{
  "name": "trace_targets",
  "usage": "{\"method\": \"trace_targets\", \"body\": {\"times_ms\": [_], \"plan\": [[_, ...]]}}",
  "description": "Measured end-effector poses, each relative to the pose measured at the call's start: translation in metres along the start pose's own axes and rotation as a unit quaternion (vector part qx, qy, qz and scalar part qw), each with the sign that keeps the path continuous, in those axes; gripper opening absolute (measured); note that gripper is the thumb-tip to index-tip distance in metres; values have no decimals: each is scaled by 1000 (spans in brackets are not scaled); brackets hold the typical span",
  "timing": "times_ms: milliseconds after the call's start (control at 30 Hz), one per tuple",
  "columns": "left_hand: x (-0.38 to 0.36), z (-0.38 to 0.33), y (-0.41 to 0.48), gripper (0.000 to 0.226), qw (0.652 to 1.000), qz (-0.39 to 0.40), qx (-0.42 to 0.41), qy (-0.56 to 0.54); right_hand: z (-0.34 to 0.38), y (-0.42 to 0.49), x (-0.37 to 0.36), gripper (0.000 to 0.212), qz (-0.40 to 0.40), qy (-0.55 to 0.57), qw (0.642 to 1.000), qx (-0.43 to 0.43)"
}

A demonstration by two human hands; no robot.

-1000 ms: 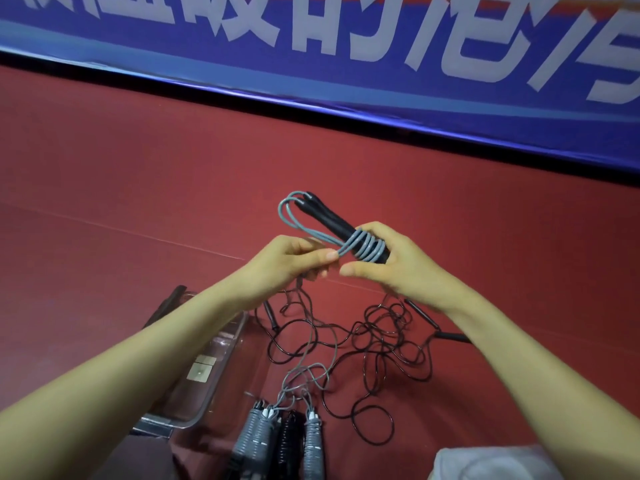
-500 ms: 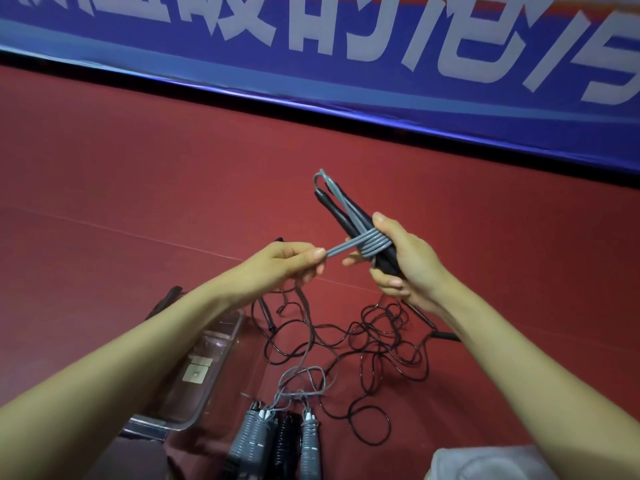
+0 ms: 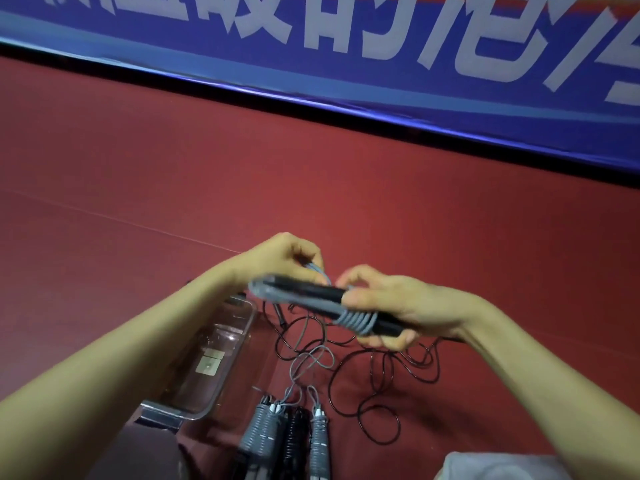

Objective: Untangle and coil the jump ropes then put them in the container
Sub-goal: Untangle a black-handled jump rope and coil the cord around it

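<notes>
So the right hand is curling its fingers and thumb tight around a pair of black handles. They're lying side by side as one bundle, and the grey jump rope is winding around them in several snug turns right by the fingertips. The bundle is hanging in the air, just above and to the right of the clear plastic container, and it's tilting down toward the right.

The left hand is up above the container's far end, pinching a small loop of that same grey rope between its fingertips. It's blurry there, so I can't tell exactly which fingers are doing the pinching.

A messy black jump rope is sprawling in loops to the right of the container. It's lying on the red floor, under the right hand. Three already-wound ropes are sitting side by side just right of the container's near corner, two grey and a black one between them. A loose grey strand is looping just beyond them.

The container itself is sitting on the floor under the left forearm, with only a small sticker showing inside. A blue banner with big white characters is running along well beyond it.
</notes>
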State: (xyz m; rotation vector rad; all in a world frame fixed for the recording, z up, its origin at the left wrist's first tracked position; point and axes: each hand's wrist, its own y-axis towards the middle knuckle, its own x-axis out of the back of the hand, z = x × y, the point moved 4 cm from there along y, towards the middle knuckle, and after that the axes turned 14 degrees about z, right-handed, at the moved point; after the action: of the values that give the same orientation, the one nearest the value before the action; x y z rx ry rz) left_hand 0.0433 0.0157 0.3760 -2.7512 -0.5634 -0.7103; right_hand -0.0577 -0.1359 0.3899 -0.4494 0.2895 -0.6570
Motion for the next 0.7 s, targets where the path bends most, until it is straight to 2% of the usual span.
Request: {"method": "trace_targets", "body": {"times_ms": [67, 133, 233, 300, 333, 367, 400, 467, 500, 600, 700], "plan": [[2, -11, -1, 14, 999, 30, 24, 18, -8, 6, -7, 49, 3, -70, 993, -94], [-5, -19, 3, 15, 995, 36, 34, 84, -14, 12, -1, 49, -35, -188, 964, -183], [-18, -29, 11, 18, 972, -39, 26, 228, -11, 10, 28, 55, -189, -405, 857, -256], [-24, -35, 12, 19, 968, -73, 33, 240, -5, 3, 44, 55, -293, -452, 801, -259], [-27, -36, 13, 18, 977, -79, 38, 196, -3, 0, 50, 55, -334, -473, 774, -256], [-31, -37, 14, 17, 991, -83, 46, 98, 0, -4, 55, 56, -369, -494, 747, -251], [-36, -36, 14, 16, 994, -86, 54, -44, 2, -9, 61, 56, -402, -512, 720, -240], [-42, -29, 14, 22, 948, -95, 79, -294, 8, -18, 67, 56, -456, -535, 680, -207], [-42, -25, 14, 26, 928, -89, 93, -349, 10, -22, 69, 58, -472, -543, 669, -187], [-38, -20, 14, 11, 917, -63, 116, -376, 15, -28, 68, 61, -499, -553, 656, -123], [-28, -16, 14, 5, 905, -138, 99, -391, 21, -32, 63, 61, -531, -546, 646, -47]]}}
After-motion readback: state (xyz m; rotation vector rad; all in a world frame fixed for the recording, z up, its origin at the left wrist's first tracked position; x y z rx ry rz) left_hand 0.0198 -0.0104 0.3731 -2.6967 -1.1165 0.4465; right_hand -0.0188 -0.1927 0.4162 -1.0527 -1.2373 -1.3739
